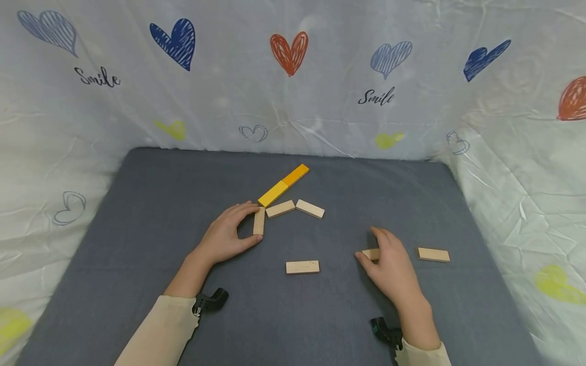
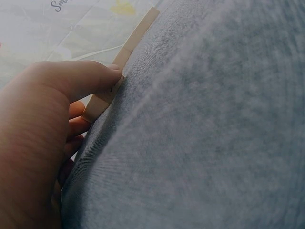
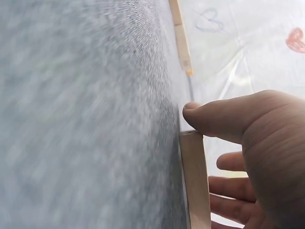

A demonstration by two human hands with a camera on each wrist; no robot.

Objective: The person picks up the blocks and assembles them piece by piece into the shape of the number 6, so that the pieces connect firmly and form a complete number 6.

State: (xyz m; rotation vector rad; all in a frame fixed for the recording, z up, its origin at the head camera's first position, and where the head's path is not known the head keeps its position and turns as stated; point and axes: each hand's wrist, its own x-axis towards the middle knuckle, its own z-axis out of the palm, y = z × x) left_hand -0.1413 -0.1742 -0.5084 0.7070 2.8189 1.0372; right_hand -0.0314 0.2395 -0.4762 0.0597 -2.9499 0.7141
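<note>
My left hand [image 1: 229,231] pinches a plain wooden block [image 1: 259,220] lengthwise, thumb at its near end and fingers at its far end. In the left wrist view the thumb [image 2: 102,76] lies along this block [image 2: 99,104], the fingers behind it. Its far end sits beside the lower tip of a yellow block [image 1: 273,193]. My right hand [image 1: 393,264] is spread over another plain block [image 1: 371,253], partly hidden under it. In the right wrist view, the thumb tip [image 3: 193,109] is at the end of this block [image 3: 195,179], with the other fingers apart beyond it.
A second yellow block [image 1: 295,175] continues the slanted yellow line. Two plain blocks, one [image 1: 280,209] near the left hand and one [image 1: 310,209] beside it, form a shallow peak. Single blocks lie at centre front [image 1: 302,267] and far right [image 1: 433,254] on the grey cloth [image 1: 320,315].
</note>
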